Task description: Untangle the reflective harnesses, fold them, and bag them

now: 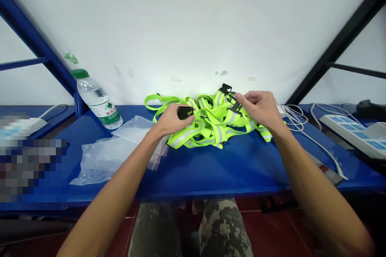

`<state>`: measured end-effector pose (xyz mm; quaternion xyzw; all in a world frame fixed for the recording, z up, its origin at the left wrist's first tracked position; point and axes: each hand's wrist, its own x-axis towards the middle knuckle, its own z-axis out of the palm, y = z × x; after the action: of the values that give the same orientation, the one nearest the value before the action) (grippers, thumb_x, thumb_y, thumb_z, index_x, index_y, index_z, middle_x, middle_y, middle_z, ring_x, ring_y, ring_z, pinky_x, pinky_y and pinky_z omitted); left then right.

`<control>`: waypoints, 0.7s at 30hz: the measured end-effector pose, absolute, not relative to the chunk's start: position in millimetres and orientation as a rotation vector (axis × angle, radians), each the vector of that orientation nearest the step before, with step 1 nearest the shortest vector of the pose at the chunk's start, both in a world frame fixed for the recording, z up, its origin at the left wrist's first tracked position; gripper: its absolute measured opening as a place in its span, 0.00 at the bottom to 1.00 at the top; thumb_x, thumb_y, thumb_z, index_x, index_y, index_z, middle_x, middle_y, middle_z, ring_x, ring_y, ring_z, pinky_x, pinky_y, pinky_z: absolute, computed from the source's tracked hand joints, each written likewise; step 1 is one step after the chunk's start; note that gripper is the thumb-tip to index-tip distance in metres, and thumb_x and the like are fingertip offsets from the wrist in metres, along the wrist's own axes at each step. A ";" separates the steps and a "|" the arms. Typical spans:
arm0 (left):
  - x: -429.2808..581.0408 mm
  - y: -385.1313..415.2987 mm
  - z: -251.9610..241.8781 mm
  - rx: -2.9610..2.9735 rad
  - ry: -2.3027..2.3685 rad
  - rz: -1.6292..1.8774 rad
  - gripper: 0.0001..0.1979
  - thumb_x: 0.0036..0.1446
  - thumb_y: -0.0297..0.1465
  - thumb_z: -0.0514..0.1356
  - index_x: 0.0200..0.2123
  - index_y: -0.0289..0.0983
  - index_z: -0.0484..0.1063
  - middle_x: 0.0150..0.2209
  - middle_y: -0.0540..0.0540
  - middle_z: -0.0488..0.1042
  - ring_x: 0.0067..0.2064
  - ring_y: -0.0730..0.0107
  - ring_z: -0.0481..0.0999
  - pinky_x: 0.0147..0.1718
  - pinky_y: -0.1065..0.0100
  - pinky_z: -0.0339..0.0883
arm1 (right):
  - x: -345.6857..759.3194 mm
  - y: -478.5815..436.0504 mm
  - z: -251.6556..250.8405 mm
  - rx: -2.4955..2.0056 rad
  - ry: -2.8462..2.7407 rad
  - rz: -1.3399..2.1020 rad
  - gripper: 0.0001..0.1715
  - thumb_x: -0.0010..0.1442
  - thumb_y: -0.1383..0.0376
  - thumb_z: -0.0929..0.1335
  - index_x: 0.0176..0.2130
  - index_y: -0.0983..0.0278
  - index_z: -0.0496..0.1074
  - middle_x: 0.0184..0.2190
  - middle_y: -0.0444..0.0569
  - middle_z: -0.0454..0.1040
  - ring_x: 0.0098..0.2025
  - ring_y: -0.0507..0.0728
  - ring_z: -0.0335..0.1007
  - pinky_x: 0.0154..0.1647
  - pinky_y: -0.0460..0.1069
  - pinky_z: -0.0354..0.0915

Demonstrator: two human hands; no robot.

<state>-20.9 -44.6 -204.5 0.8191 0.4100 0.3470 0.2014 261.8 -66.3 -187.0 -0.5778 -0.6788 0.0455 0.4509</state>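
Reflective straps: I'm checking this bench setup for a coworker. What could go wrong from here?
The yellow straps lie tangled, so tugging the black buckle in the left hand might tighten a knot. A loose strap could snag the white cables beside the right hand. The left arm might knock the water bottle.
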 end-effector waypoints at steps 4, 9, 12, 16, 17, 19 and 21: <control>-21.6 -47.9 -206.3 2.062 1.165 1.104 0.18 0.50 0.43 0.67 0.37 0.34 0.81 0.23 0.49 0.71 0.24 0.73 0.65 0.23 0.70 0.58 | 272.5 -63.2 -190.5 -1.676 -1.924 0.004 0.20 0.58 0.52 0.68 0.24 0.64 0.74 0.19 0.48 0.72 0.24 0.56 0.68 0.27 0.50 0.60; -20.8 -35.3 -221.2 1.749 1.188 1.399 0.24 0.40 0.41 0.73 0.41 0.35 0.80 0.25 0.48 0.73 0.26 0.70 0.70 0.25 0.68 0.65 | 252.9 -61.8 -194.1 -1.564 -2.261 -0.182 0.08 0.56 0.64 0.70 0.35 0.64 0.79 0.43 0.59 0.79 0.52 0.68 0.72 0.52 0.60 0.66; -24.5 -26.4 -228.2 1.670 1.244 1.561 0.30 0.39 0.40 0.74 0.47 0.35 0.78 0.28 0.46 0.76 0.31 0.64 0.75 0.32 0.64 0.71 | 221.3 -59.6 -191.6 -1.148 -2.523 0.023 0.18 0.60 0.67 0.67 0.49 0.63 0.77 0.58 0.55 0.71 0.64 0.65 0.63 0.62 0.59 0.60; -33.3 -15.8 -234.4 1.378 1.266 1.840 0.34 0.42 0.45 0.72 0.51 0.34 0.75 0.36 0.43 0.77 0.35 0.64 0.77 0.36 0.63 0.73 | 184.1 -52.8 -191.6 -1.168 -2.873 0.174 0.31 0.52 0.71 0.69 0.57 0.64 0.72 0.55 0.56 0.74 0.57 0.65 0.69 0.50 0.53 0.67; -36.0 -13.7 -234.8 1.296 1.259 1.904 0.34 0.43 0.46 0.72 0.51 0.34 0.74 0.38 0.42 0.77 0.36 0.64 0.77 0.37 0.63 0.74 | 179.8 -51.4 -191.0 -1.261 -2.910 0.108 0.29 0.50 0.72 0.70 0.54 0.65 0.74 0.51 0.58 0.76 0.53 0.66 0.72 0.45 0.52 0.67; -41.2 -10.8 -234.2 1.151 1.255 2.010 0.33 0.44 0.46 0.71 0.51 0.35 0.72 0.40 0.43 0.76 0.38 0.65 0.77 0.39 0.64 0.74 | 178.4 -49.9 -187.4 -1.445 -2.911 -0.055 0.17 0.51 0.72 0.70 0.43 0.67 0.79 0.40 0.58 0.79 0.44 0.65 0.75 0.39 0.52 0.65; -45.4 -9.9 -232.0 1.031 1.267 2.098 0.34 0.44 0.44 0.71 0.53 0.35 0.70 0.39 0.44 0.75 0.39 0.66 0.77 0.39 0.65 0.73 | 183.9 -51.1 -181.7 -1.510 -2.849 -0.078 0.08 0.55 0.70 0.68 0.34 0.66 0.79 0.32 0.56 0.78 0.38 0.63 0.75 0.37 0.52 0.64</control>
<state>-45.4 -9.9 -232.0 0.3766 0.4627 0.7662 0.2388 183.9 -51.1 -181.7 -0.4676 -0.8826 -0.0240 -0.0420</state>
